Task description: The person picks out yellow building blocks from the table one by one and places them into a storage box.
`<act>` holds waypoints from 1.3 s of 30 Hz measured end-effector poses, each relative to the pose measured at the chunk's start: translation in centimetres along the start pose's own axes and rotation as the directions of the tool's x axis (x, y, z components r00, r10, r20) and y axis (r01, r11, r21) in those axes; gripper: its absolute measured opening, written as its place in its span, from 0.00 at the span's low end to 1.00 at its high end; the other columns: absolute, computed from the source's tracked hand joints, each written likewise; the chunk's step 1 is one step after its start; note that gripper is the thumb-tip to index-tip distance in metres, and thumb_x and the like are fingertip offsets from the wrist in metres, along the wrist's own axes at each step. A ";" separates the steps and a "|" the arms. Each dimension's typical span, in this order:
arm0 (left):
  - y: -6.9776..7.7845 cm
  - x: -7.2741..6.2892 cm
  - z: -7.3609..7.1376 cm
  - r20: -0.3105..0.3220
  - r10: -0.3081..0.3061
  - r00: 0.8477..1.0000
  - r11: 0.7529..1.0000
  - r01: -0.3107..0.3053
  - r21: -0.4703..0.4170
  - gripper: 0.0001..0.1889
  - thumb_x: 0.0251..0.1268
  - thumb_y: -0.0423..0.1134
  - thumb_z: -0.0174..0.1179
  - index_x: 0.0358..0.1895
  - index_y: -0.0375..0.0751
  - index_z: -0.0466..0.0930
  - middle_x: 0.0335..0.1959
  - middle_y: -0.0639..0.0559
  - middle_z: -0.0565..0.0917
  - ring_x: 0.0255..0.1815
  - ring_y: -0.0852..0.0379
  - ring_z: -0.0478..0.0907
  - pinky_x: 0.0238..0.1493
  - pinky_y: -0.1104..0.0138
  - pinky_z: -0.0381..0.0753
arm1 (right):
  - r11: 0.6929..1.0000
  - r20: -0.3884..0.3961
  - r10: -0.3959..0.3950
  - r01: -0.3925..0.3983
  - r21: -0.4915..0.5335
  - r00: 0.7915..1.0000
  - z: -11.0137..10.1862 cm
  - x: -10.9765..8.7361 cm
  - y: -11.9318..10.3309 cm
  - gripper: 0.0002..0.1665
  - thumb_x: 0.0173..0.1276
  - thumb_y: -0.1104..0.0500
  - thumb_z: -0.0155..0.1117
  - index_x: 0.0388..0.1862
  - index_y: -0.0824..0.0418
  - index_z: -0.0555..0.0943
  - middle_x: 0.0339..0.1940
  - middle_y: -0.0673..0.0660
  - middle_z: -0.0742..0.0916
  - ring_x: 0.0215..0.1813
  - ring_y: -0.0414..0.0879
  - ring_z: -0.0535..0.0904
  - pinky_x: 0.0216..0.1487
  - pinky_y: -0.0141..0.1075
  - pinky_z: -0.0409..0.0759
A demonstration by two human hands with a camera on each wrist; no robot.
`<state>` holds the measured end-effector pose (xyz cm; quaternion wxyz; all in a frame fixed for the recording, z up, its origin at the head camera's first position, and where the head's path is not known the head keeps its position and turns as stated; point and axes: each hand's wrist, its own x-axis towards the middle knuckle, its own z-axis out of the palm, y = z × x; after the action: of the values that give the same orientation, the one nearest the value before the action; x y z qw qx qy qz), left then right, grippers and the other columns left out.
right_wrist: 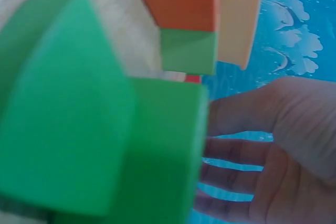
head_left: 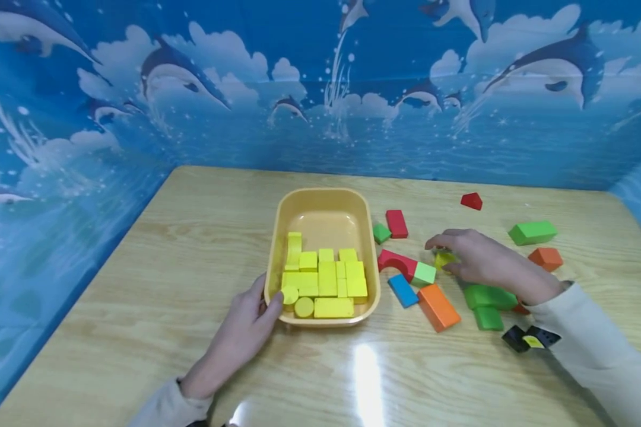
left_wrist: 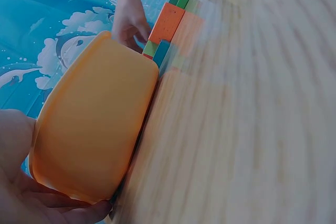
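Note:
A tan plastic tub (head_left: 320, 196) holds several yellow blocks (head_left: 327, 279), some of them cylinders. My left hand (head_left: 248, 323) grips the tub's near left corner, thumb over the rim and fingers against the outer wall; in the left wrist view the fingers (left_wrist: 86, 211) lie low on the tub's side. Among loose blocks to the right, my right hand (head_left: 478, 258) reaches over a yellow block (head_left: 444, 260), with fingers extended and thumb on the near side. In the right wrist view a green block (right_wrist: 163, 145) hides the fingertips and the yellow block.
Between tub and right hand lie a red arch (head_left: 397, 261), a blue block (head_left: 403, 290), an orange block (head_left: 439, 307) and a red block (head_left: 397, 223). Green blocks (head_left: 488, 296) sit under the right forearm. A green prism (head_left: 533, 232) and a red piece (head_left: 472, 201) lie farther back.

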<state>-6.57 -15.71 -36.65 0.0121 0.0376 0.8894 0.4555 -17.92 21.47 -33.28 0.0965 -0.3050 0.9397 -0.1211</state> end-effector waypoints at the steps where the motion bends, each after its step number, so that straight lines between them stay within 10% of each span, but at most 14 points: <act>1: 0.0 0.0 0.0 -0.001 0.001 1.000 1.000 -0.001 -0.002 0.24 0.71 0.36 0.51 0.68 0.37 0.66 0.16 0.53 0.69 0.14 0.63 0.63 0.13 0.69 0.64 | 1.000 0.007 0.004 -0.004 0.003 1.000 0.2 0.0 0.1 0.25 0.53 0.72 0.71 0.52 0.64 0.81 0.46 0.60 0.84 0.46 0.55 0.80 0.44 0.49 0.82; 22: -0.1 0.0 0.0 -0.009 0.004 1.000 1.000 -0.004 0.003 0.24 0.71 0.36 0.52 0.68 0.36 0.67 0.17 0.53 0.69 0.15 0.62 0.63 0.13 0.69 0.65 | 0.987 -0.270 -0.160 0.148 -0.066 0.950 0.6 0.6 -1.1 0.19 0.60 0.77 0.62 0.46 0.60 0.85 0.48 0.60 0.76 0.46 0.53 0.73 0.42 0.46 0.80; 32: -0.2 -0.2 -0.2 -0.008 -0.008 1.000 1.000 0.007 -0.004 0.25 0.72 0.37 0.51 0.69 0.36 0.65 0.18 0.52 0.72 0.15 0.62 0.64 0.13 0.69 0.65 | 0.906 -0.443 -0.358 0.421 0.049 0.822 -0.7 4.4 -5.9 0.15 0.57 0.74 0.68 0.41 0.58 0.84 0.47 0.55 0.77 0.46 0.46 0.74 0.39 0.39 0.81; 39: -0.2 -0.1 -0.1 -0.013 0.011 1.000 1.000 -0.011 0.002 0.23 0.71 0.36 0.52 0.67 0.36 0.67 0.18 0.53 0.71 0.15 0.62 0.64 0.14 0.69 0.66 | 0.875 -0.321 -0.401 0.462 0.144 0.858 0.6 7.6 -8.6 0.10 0.62 0.66 0.68 0.42 0.57 0.84 0.45 0.54 0.79 0.43 0.48 0.76 0.42 0.41 0.79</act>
<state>-6.45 -15.94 -36.76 0.0036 0.0394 0.8896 0.4550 -19.06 10.12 -32.21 -0.0352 -0.4763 0.8318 -0.2830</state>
